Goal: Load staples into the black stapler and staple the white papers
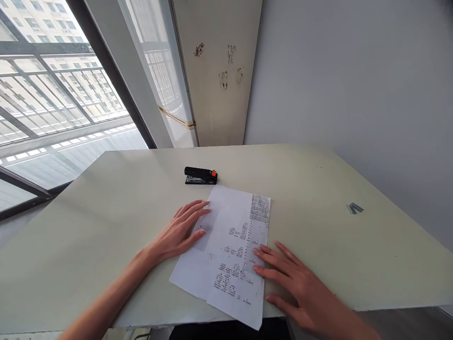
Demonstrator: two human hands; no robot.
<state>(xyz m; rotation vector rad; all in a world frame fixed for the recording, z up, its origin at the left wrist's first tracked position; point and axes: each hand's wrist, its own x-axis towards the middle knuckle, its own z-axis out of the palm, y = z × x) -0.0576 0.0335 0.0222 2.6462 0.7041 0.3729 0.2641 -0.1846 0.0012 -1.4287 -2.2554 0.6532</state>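
Printed sheets of paper point(230, 226) lie on the table in front of me, overlapping unevenly, with one lower corner reaching past the table's front edge. My left hand point(182, 229) rests along their left side, fingers stretched out and fingertips on the paper. At the right side my right hand point(292, 278) is spread, its fingertips touching the printed sheet and its thumb near the edge. Neither hand grips anything. Just beyond the top of the sheets stands a black stapler point(201, 176) with an orange-red part at its right end.
Small strips of staples point(354, 208) lie toward the right of the pale table point(106, 203). A fridge point(215, 108) stands behind the table, beside a grey wall point(347, 85). A large window point(63, 85) is on the left.
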